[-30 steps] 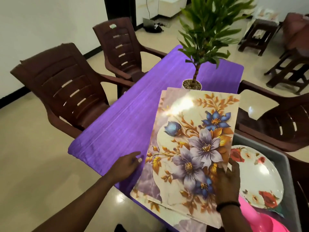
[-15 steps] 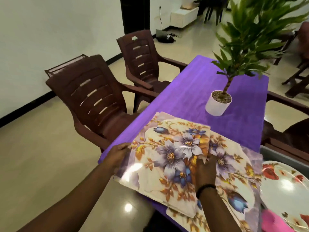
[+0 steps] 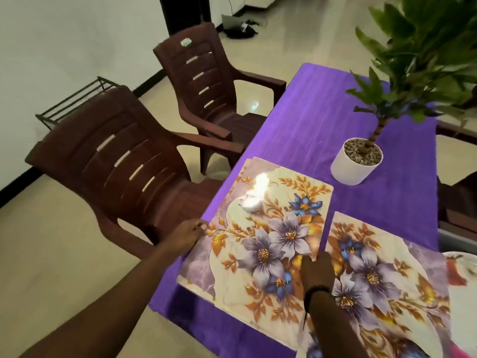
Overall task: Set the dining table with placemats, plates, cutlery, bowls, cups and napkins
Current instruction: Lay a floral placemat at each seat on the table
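Observation:
A floral placemat [image 3: 263,228] lies on the purple tablecloth [image 3: 309,112] at the table's left side, in front of the nearer brown chair [image 3: 116,161]. My left hand [image 3: 189,235] pinches its left edge. My right hand [image 3: 317,267], with a black band at the wrist, holds its right near corner. More floral placemats [image 3: 387,280] lie to the right, overlapping, partly under my right arm. A white plate with red flowers [image 3: 462,267] shows at the right edge, mostly cut off.
A white pot with a green plant [image 3: 356,164] stands mid-table beyond the mats. A second brown chair [image 3: 206,81] sits further along the left side. A grey tray [image 3: 451,236] holds the plate at the right. A wire rack [image 3: 77,102] stands by the wall.
The top placemat has come off the pile, moved left and been lowered flat onto the cloth before the nearer chair. Both hands went with it. The view has swung left.

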The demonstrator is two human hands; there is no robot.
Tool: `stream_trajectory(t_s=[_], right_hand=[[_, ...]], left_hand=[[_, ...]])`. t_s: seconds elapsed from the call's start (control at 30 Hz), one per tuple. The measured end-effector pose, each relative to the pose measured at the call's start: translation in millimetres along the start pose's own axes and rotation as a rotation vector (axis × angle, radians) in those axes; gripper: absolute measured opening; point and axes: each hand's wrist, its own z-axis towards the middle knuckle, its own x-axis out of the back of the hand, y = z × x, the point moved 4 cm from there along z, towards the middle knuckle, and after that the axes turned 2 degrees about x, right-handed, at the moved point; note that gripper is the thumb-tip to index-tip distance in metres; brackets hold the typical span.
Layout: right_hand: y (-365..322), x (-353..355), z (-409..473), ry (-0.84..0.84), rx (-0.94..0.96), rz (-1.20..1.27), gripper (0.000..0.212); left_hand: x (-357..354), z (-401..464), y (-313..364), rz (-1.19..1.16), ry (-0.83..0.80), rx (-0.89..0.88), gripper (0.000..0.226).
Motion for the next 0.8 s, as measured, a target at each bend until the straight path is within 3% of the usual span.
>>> stream_trajectory(t_s=[0.17,0.27,0.4,0.8], right_hand=[[-3,-14,14,0.040,0.039,-0.119,0.026],[-6,-22,12,0.047,0.041,-0.135,0.020],[-10,-32,10,0.034,0.011,-0.145,0.028],[-27,-40,6,0.073,-0.205,-0.032,0.019]], left_hand=[[9,38,-2,0.001,-0.161,0.069,0.010],[16,47,4,0.053,-0.124,0.054,0.008],[32,68,8,0.205,-0.063,-0.071,0.007],[43,101,6,0.257,-0.155,0.027,0.012]])
